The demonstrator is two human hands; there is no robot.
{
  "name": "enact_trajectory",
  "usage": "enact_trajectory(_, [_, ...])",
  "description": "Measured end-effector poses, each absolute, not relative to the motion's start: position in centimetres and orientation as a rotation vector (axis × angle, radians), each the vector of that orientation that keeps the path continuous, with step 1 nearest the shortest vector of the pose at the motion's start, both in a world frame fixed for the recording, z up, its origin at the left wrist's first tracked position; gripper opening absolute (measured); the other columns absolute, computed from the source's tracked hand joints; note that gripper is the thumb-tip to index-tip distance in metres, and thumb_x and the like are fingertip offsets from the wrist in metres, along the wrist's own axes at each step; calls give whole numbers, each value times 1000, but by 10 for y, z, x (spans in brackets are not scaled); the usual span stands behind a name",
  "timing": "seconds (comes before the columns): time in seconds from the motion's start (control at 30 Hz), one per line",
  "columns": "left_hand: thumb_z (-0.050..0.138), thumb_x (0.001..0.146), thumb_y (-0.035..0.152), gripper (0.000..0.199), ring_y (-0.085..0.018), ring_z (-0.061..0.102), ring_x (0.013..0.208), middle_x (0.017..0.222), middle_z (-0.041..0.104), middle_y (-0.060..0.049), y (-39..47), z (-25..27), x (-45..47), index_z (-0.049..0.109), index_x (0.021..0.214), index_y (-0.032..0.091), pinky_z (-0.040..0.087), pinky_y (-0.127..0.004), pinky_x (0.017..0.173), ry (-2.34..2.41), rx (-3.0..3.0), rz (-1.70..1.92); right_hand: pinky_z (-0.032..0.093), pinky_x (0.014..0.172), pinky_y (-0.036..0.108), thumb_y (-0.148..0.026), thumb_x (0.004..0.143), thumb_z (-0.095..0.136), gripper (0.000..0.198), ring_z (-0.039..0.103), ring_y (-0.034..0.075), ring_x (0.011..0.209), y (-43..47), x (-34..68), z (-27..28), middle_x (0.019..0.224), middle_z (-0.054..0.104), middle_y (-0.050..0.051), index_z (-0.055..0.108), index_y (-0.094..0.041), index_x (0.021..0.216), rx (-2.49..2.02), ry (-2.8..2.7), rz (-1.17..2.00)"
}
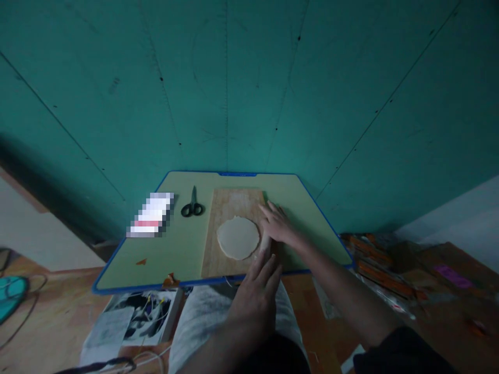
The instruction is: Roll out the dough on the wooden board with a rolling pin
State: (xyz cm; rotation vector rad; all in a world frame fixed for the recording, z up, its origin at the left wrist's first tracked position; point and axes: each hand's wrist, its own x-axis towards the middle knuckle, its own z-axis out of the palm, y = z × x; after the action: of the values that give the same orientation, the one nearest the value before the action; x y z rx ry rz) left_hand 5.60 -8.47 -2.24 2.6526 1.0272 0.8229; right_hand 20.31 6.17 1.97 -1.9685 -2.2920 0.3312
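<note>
A thin, flat round of dough (238, 238) lies on a wooden board (223, 203). At the board's right side a pale rolling pin (266, 242) runs front to back, beside the dough's right edge. My right hand (277, 224) rests over the pin's far end, its fingers stretched out and spread. Over the near end reaches my left hand (259, 291), fingers extended forward, the fingertips at the pin. Both hands partly cover the pin, so its ends are hidden. The fingers press on it from above rather than wrapping round it.
The board sits on a pale green folding table (187, 244) with blue edging, against a green wall (249, 93). Black-handled scissors (192, 208) and a blurred-out phone-like object (151, 215) lie left. Below stands a box with cables (150, 314); orange-brown pieces (374, 275) lie on the right.
</note>
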Motion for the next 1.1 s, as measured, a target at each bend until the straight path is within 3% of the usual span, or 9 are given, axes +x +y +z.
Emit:
enact_trajectory(0.13, [43,72,-9,74,-33,17,152,160,32,-22,-88,-24,50,46,142,12,46,-57,110,1007,2614,874,23,120,46,-24,99,33,54,28,27,150,53,214,17,160,34,16,40,-14,152,-1940,-2338,250])
enact_trajectory(0.23, [42,72,-12,86,-30,19,152,168,10,-14,-88,-10,38,36,150,24,46,-56,110,964,2570,834,24,120,45,-20,98,33,53,28,26,150,46,221,14,157,41,12,45,-14,149,-1884,-2390,187])
enact_trajectory(0.3, [42,72,-12,93,-29,23,152,169,6,-7,-85,4,28,30,153,32,45,-55,111,933,2571,742,26,120,44,-17,96,34,53,29,25,149,42,225,11,155,45,11,49,-14,147,-1835,-2401,149])
enact_trajectory(0.4, [38,68,-15,101,-27,31,149,168,12,-5,-75,23,10,25,156,33,46,-47,112,954,2567,504,30,119,42,-16,93,37,53,37,25,145,35,229,8,153,47,13,52,-12,145,-1816,-2327,98])
enact_trajectory(0.5, [35,64,-15,105,-28,52,136,164,28,-10,-60,32,-8,24,156,33,54,-44,104,1141,2583,332,36,116,43,-16,91,40,55,45,28,140,24,232,6,153,46,17,52,-10,144,-1844,-2203,87])
enact_trajectory(0.63, [39,69,-10,89,-32,40,144,161,35,-14,-42,32,-21,37,151,23,50,-48,108,1313,2730,289,39,115,43,-15,88,41,55,49,28,136,8,235,1,149,51,18,54,-8,141,-1795,-2126,112])
enact_trajectory(0.73, [43,75,-3,76,-33,29,149,159,36,-19,-37,27,-19,39,149,14,41,-51,115,1346,2855,309,44,112,41,-13,87,39,54,53,27,133,-4,238,-8,143,57,17,57,-8,138,-1755,-2031,131])
enact_trajectory(0.97, [47,96,36,48,-39,39,143,149,49,-23,-29,19,8,55,136,11,38,-55,115,1571,2948,486,50,104,41,-11,84,38,50,61,27,120,-19,238,-18,129,66,17,62,-10,127,-1697,-1857,89])
enact_trajectory(1.1, [44,98,38,44,-38,44,140,142,56,-22,-13,19,17,63,127,12,39,-54,113,1763,2880,467,50,100,38,-10,83,37,48,63,26,114,-19,234,-12,124,68,14,63,-13,124,-1736,-1825,91])
